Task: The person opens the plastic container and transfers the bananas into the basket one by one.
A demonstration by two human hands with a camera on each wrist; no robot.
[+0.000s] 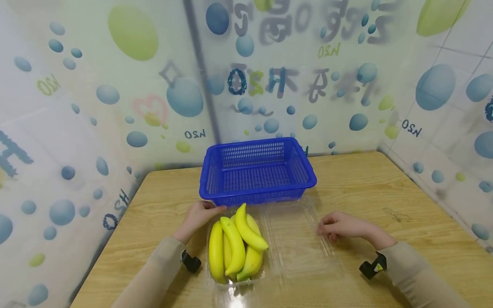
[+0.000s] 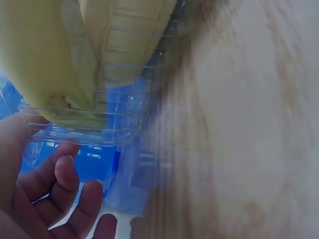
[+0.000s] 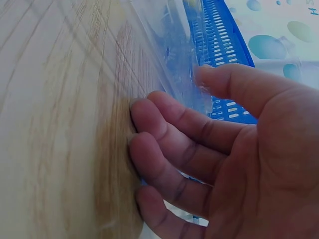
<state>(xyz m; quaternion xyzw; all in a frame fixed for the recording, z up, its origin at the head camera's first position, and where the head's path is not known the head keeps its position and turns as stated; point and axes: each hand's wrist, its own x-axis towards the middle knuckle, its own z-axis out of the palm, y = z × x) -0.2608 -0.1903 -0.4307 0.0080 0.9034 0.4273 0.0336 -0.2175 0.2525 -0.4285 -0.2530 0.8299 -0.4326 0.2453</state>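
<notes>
Several yellow bananas (image 1: pixel 236 250) lie heaped in a clear plastic clamshell box (image 2: pixel 130 107) on the table. Its lid (image 1: pixel 294 237) is folded open to the right, lying low over the wood. At the box's far left corner my left hand (image 1: pixel 198 217) pinches the rim, thumb above and index finger below, the other fingers loosely bent. My right hand (image 1: pixel 342 225) grips the lid's right edge. In the right wrist view its thumb (image 3: pixel 224 82) presses the lid while the curled fingers (image 3: pixel 149 154) sit low against the wood.
A blue perforated plastic basket (image 1: pixel 258 196) stands right behind the box, with nothing in it. The wooden table (image 1: pixel 369 184) meets walls covered by a dotted sheet (image 1: pixel 269 107) at the back and sides. Dark wrist cameras sit on both sleeves.
</notes>
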